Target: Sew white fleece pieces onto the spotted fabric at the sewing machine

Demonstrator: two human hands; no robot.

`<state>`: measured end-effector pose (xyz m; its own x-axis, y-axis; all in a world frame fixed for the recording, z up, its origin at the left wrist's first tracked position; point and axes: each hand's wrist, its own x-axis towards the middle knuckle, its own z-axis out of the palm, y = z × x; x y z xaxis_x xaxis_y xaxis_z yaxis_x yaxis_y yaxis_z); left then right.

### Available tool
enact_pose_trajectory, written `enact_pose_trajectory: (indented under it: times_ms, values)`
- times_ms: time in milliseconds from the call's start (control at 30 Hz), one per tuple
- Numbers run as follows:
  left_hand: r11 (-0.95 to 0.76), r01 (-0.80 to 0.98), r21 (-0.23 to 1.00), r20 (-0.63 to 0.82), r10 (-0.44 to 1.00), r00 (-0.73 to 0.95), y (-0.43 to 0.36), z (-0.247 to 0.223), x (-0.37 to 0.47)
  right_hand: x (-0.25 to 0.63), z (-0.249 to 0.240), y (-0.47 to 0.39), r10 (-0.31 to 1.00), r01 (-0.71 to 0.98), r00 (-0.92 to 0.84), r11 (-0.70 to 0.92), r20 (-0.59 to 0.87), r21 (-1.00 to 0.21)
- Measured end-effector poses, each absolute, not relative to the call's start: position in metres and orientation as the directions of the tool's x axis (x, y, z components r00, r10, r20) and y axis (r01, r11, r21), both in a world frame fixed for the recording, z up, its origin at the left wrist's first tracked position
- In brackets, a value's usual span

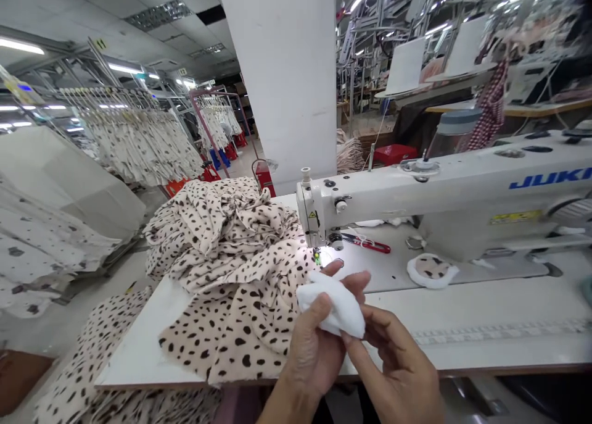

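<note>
Over the white table (143, 344), near one sewing machine (444, 192), the left hand (309, 350) grips and the right hand (400, 365) pinches a white cloth (341, 305), apparently arranging it, which next calls for careful pinching.

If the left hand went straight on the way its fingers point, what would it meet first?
Probably the needle end of the sewing machine, which lies just past the left hand in the picture, though one view leaves depth unclear.
</note>
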<state>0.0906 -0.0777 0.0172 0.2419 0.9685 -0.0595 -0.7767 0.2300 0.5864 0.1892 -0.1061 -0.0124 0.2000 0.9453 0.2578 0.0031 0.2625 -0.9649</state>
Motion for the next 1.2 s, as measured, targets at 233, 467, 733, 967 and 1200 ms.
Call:
enact_pose_trajectory:
  times_ms: [233, 467, 733, 967, 1200]
  values:
    - [0.120, -0.766, 0.631, -0.161, 0.987, 0.022, -0.070, 0.017, 0.084, 0.165, -0.006, -0.113, 0.925, -0.103, 0.258, 0.314, 0.280, -0.944]
    - [0.098, -0.811, 0.576, -0.218, 0.975, -0.038, -0.071, 0.008, 0.078, 0.155, -0.004, -0.111, 0.971, -0.203, 0.217, 0.145, 0.100, -0.968]
    - [0.049, -0.850, 0.525, -0.183, 0.981, -0.057, -0.079, 0.008, 0.086, 0.168, -0.010, -0.103, 0.991, -0.362, 0.131, 0.056, 0.009, -0.931]
    - [-0.087, -0.740, 0.667, -0.010, 0.992, -0.126, -0.084, 0.010, 0.093, 0.168, -0.025, -0.099, 0.988, -0.570, 0.055, -0.086, -0.143, -0.817]
    - [-0.175, -0.378, 0.909, 0.140, 0.983, -0.120, -0.083, 0.022, 0.098, 0.163, -0.034, -0.104, 0.962, -0.689, -0.014, -0.208, -0.274, -0.694]
